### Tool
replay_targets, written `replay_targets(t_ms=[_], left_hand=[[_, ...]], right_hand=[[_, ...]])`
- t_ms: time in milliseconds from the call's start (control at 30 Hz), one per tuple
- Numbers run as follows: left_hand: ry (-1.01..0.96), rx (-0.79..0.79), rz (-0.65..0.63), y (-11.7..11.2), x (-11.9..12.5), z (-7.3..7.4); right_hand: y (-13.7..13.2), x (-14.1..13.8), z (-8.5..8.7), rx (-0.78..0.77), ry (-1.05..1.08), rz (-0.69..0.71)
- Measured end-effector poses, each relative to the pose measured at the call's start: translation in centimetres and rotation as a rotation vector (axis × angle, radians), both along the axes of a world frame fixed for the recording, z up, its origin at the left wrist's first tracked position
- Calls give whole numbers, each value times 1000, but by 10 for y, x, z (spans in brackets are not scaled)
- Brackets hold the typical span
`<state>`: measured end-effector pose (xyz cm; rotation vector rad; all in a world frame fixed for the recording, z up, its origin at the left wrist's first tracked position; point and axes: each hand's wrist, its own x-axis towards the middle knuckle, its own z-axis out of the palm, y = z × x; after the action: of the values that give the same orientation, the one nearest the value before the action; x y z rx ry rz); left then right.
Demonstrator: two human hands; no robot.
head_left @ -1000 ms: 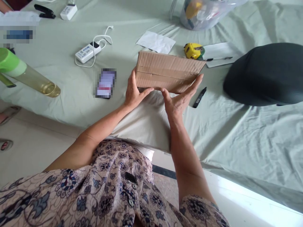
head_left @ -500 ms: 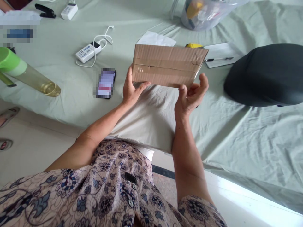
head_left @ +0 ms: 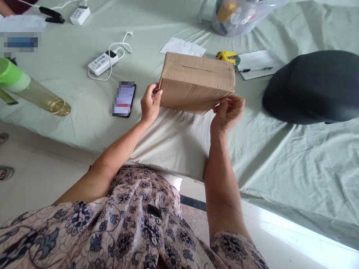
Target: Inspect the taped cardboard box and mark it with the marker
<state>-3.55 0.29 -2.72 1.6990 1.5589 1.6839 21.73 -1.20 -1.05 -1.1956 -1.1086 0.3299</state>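
Both my hands hold a small brown corrugated cardboard box (head_left: 196, 82) up in the air above a white pillow (head_left: 174, 145). My left hand (head_left: 150, 104) grips the box's left end, with the fingers curled over its edge. My right hand (head_left: 227, 114) holds the lower right corner from below. The box's upper face shows a closed seam, and its far side is hidden.
A phone (head_left: 123, 99) and a white power strip (head_left: 102, 62) with a cable lie left of the box. Behind it are a yellow tape measure (head_left: 227, 56), papers with a pen (head_left: 259, 63), and a plastic bag (head_left: 238, 16). A large black rounded object (head_left: 312, 87) sits right, on the green sheet (head_left: 294, 157).
The box has turned, so its flat taped face no longer shows and a seamed face and a long side now do. My hands have shifted their hold onto its ends.
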Motion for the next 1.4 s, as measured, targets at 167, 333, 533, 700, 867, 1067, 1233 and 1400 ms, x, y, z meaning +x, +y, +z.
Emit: replay_targets(t_ms=[167, 333, 533, 700, 867, 1067, 1233, 1400], left_hand=[[90, -174, 18, -3, 1, 2], [353, -381, 123, -15, 4, 15], [484, -430, 143, -26, 14, 21], [389, -344, 111, -21, 25, 8], [323, -319, 73, -17, 24, -2], [284, -277, 40, -9, 13, -7], [250, -239, 29, -5, 8, -6], [227, -248, 12, -9, 8, 2]], right_hand=[[5, 11, -17, -183, -194, 5], [6, 19, -31, -468, -471, 38], [1, 10, -34, -485, -542, 54], [-4, -4, -31, -368, -534, 66], [-2, -8, -34, -268, -537, 64], [2, 1, -36, -267, -495, 130], [-1, 4, -22, -240, -465, 164], [-12, 5, 1, -270, -440, 174]])
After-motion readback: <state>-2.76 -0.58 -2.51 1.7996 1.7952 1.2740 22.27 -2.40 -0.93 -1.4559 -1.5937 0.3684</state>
